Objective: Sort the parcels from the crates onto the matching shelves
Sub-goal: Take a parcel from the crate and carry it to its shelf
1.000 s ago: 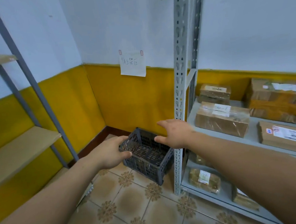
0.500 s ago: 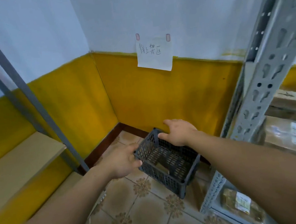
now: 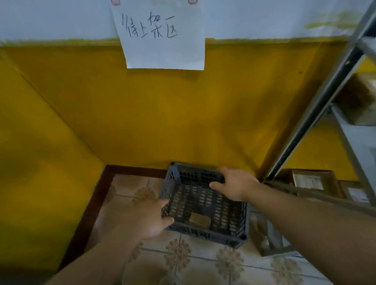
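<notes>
A dark grey slotted plastic crate [image 3: 234,231] sits on the tiled floor in the corner under the yellow wall. One small brown parcel [image 3: 199,219] lies on the crate's bottom near its front wall. My left hand [image 3: 144,220] grips the crate's left rim, thumb and fingers curled over the edge. My right hand [image 3: 236,187] holds the far right rim, fingers wrapped over the back wall.
A grey metal shelf unit [image 3: 316,107] stands at the right, holding taped brown parcels [image 3: 371,99] above and more parcels [image 3: 312,181] low down. A handwritten paper sign [image 3: 160,30] is taped on the wall above the crate. Patterned floor tiles [image 3: 194,268] lie in front.
The view has closed in on the corner and tilted down. Both hands stay on the crate, my right hand now further round the back rim. The small parcel inside has come into sight.
</notes>
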### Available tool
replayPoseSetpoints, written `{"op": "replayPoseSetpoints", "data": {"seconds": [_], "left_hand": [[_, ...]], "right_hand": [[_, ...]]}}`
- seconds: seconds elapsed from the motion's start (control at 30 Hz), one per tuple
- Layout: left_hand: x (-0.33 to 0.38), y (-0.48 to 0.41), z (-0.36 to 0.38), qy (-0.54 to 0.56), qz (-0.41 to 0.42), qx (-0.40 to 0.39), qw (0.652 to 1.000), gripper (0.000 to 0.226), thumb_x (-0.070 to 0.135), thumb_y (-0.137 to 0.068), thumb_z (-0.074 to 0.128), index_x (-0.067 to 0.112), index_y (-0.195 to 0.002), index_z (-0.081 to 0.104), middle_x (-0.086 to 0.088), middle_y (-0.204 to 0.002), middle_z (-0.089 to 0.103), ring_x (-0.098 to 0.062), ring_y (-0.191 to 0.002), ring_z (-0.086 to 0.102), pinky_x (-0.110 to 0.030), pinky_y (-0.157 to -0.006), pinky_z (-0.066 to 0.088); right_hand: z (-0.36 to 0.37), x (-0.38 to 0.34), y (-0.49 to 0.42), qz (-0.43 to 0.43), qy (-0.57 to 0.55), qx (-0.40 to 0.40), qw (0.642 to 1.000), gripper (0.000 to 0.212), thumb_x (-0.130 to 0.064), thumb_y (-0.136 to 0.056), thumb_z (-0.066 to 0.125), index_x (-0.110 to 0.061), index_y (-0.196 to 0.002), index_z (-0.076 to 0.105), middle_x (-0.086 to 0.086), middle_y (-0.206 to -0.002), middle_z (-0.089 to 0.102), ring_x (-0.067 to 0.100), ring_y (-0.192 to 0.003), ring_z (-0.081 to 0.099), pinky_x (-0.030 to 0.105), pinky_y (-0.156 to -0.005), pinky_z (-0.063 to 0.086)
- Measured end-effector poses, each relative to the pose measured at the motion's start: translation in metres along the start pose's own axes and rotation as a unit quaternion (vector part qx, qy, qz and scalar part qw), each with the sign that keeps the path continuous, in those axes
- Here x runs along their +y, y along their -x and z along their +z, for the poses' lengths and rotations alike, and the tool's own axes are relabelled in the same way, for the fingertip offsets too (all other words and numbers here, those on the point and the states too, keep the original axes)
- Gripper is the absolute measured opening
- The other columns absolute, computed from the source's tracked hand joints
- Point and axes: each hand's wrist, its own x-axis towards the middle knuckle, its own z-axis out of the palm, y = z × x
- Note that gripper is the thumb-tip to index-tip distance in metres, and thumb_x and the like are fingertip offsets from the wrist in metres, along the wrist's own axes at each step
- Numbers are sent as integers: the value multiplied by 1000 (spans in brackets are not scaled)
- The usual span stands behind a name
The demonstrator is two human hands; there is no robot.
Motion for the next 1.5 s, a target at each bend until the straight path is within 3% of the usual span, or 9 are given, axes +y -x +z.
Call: {"op": "replayPoseSetpoints", "data": {"seconds": [0.07,0.2,0.43,0.63,0.8,0.9,1.0,1.23,1.5], "left_hand": [[-20,-35,5,18,-4,-29,999,44,54,-94,47,36,-134,43,8,-118,59,-7,-88,57,-18,-61,41],[-45,-96,25,26,-23,-43,998,65,51,-94,50,27,-151,30,0,-150,39,-20,-130,46,-33,-101,45],[-85,-238,99,38,-20,-43,998,60,56,-90,47,31,-144,36,2,-145,38,-22,-132,36,-42,-104,41],[-139,-339,176,0,-69,-7,998,72,57,-95,44,31,-154,11,-3,-163,-7,-28,-149,-7,-47,-120,11],[-173,-376,236,-13,-73,34,997,86,64,-92,39,30,-154,-10,-3,-160,-25,-25,-147,-22,-46,-120,-2],[-181,-386,264,8,-70,67,995,97,77,-85,30,23,-152,-16,-4,-159,-25,-23,-148,-18,-44,-121,-2],[-184,-389,280,1,-64,139,988,102,79,-79,20,14,-155,1,-5,-161,-10,-25,-149,1,-41,-116,6],[-187,-393,291,2,-36,206,978,89,65,-85,38,0,-146,34,-22,-155,28,-37,-139,35,-51,-104,41],[-188,-394,296,7,-21,250,968,84,57,-84,45,-3,-142,40,-25,-151,34,-39,-135,41,-49,-94,49]], "right_hand": [[19,2,-30,31,-28,-30,999,76,-65,-98,41,-24,-158,19,7,-160,31,31,-136,43,45,-107,43],[58,15,-89,69,-49,-73,994,75,-64,-98,42,-22,-157,23,9,-154,38,30,-129,49,41,-103,46],[157,49,-219,69,-129,-105,984,65,-53,-97,54,-21,-151,37,3,-153,42,27,-135,45,33,-109,40],[271,79,-333,76,-75,-172,979,78,-59,-97,50,-18,-158,22,10,-163,26,32,-146,30,41,-117,32],[347,76,-395,61,-43,-197,978,75,-58,-97,49,-18,-156,26,12,-159,32,32,-141,38,38,-112,37],[386,73,-419,55,-52,-200,977,74,-60,-93,54,-22,-153,32,11,-154,38,32,-135,43,42,-109,42],[415,73,-432,42,-36,-214,975,79,-58,-93,56,-25,-156,22,11,-160,27,35,-140,34,47,-112,37],[462,73,-436,29,4,-204,978,107,-62,-82,67,-36,-157,-5,8,-166,-4,38,-151,1,57,-122,12],[466,77,-451,71,45,-161,983,115,-54,-83,72,-31,-156,-14,17,-163,4,40,-149,11,58,-120,18]]}}
